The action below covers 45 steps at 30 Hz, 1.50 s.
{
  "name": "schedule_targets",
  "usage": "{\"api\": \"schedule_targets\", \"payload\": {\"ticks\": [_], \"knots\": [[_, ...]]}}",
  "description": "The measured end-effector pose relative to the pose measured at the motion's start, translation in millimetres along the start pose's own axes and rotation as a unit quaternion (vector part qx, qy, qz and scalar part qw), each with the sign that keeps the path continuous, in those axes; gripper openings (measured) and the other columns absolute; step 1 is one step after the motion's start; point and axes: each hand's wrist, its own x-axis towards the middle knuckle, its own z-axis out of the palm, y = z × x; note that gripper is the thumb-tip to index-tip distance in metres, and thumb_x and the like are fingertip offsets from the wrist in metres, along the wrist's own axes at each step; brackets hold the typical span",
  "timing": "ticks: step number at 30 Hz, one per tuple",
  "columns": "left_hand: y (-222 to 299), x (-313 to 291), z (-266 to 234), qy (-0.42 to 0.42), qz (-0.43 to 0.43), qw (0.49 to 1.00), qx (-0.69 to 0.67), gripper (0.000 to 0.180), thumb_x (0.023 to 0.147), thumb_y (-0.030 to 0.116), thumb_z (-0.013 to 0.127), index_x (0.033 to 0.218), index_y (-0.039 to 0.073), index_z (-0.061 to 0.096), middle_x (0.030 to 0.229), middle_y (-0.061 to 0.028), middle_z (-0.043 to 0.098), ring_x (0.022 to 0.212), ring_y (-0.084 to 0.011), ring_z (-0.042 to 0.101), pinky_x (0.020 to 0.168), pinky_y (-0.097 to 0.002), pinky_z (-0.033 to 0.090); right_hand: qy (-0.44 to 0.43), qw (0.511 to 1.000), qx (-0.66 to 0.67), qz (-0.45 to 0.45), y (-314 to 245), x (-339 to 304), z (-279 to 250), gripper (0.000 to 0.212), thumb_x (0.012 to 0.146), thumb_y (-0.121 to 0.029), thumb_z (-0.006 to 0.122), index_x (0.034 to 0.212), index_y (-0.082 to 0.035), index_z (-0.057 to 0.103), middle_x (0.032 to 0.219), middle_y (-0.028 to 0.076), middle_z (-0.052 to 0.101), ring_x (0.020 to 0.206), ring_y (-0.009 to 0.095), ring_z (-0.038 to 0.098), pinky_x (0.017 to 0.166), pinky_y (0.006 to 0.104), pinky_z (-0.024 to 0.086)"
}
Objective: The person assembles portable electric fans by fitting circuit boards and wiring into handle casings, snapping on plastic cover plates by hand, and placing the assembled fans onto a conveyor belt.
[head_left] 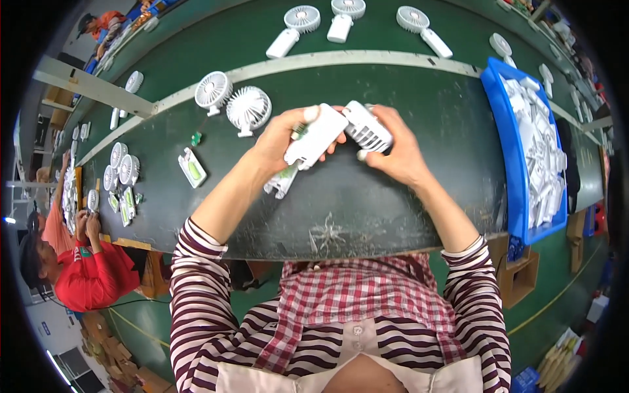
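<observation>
Above the middle of the bench my left hand (278, 137) is closed round a smooth white handle shell (321, 134) with a notched lower end. Below that shell, a second white housing part (280, 182) with green in it shows beneath my left hand; whether I hold it is unclear. My right hand (401, 147) grips a white slotted plastic part (368, 126) with dark openings, its upper end touching or nearly touching the shell. To the left lie a white half-housing with a green battery (192, 168), a small green circuit board (196, 138) and two white fan heads (248, 109).
A blue bin (517, 154) full of white plastic parts stands at the right. Finished-looking handheld fans (285, 42) lie on the green belt (373, 39) beyond a pale rail (341, 57). At the left, a person in red (95, 278) works near more fan parts (124, 167).
</observation>
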Motion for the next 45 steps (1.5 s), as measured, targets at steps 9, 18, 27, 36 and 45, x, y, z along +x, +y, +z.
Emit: {"api": "schedule_targets", "payload": {"ticks": [9, 18, 27, 36, 45], "knots": [[-27, -24, 25, -0.049, 0.242, 0.594, 0.765, 0.045, 0.066, 0.020, 0.065, 0.108, 0.005, 0.057, 0.107, -0.0109, 0.055, 0.095, -0.0291, 0.051, 0.081, -0.0369, 0.043, -0.064, 0.964, -0.250, -0.066, -36, -77, -66, 0.058, 0.053, -0.007, 0.063, 0.108, 0.002, 0.049, 0.107, 0.018, 0.054, 0.097, 0.033, 0.052, 0.085, 0.0366, 0.042], [-61, -62, 18, 0.294, 0.148, 0.761, 0.560, 0.026, 0.075, 0.008, 0.057, 0.099, 0.001, 0.059, 0.094, -0.0114, 0.060, 0.076, -0.0216, 0.061, 0.066, -0.0274, 0.047, -0.006, 0.968, -0.223, 0.113, -34, -97, -91, 0.064, 0.056, -0.013, 0.068, 0.114, 0.004, 0.047, 0.098, 0.015, 0.059, 0.089, 0.022, 0.058, 0.081, 0.0307, 0.044], [-48, -4, 41, -0.100, 0.250, 0.664, 0.698, 0.062, 0.065, 0.010, 0.060, 0.124, 0.007, 0.043, 0.128, -0.0142, 0.042, 0.122, -0.0299, 0.035, 0.101, -0.0423, 0.029, 0.112, 0.981, 0.067, 0.143, -36, -80, -116, 0.060, 0.063, -0.010, 0.072, 0.115, 0.004, 0.045, 0.100, 0.007, 0.056, 0.094, 0.015, 0.055, 0.086, 0.0283, 0.042], [-58, -1, 51, -0.166, 0.128, 0.588, 0.781, 0.051, 0.061, 0.027, 0.069, 0.105, 0.004, 0.057, 0.095, -0.0134, 0.052, 0.098, -0.0304, 0.049, 0.084, -0.0416, 0.038, 0.172, 0.958, 0.213, 0.085, -46, -64, -111, 0.046, 0.069, -0.008, 0.068, 0.110, 0.001, 0.051, 0.099, 0.005, 0.059, 0.091, 0.012, 0.055, 0.081, 0.0246, 0.042], [-73, -19, 45, 0.027, -0.060, 0.832, 0.550, 0.041, 0.078, 0.038, 0.061, 0.087, -0.002, 0.056, 0.077, -0.0174, 0.062, 0.072, -0.0274, 0.062, 0.063, -0.0371, 0.048, 0.184, 0.955, 0.224, 0.060, -74, -19, -95, 0.041, 0.073, -0.011, 0.066, 0.109, 0.001, 0.052, 0.099, 0.006, 0.059, 0.090, 0.012, 0.055, 0.080, 0.0244, 0.042]]}}
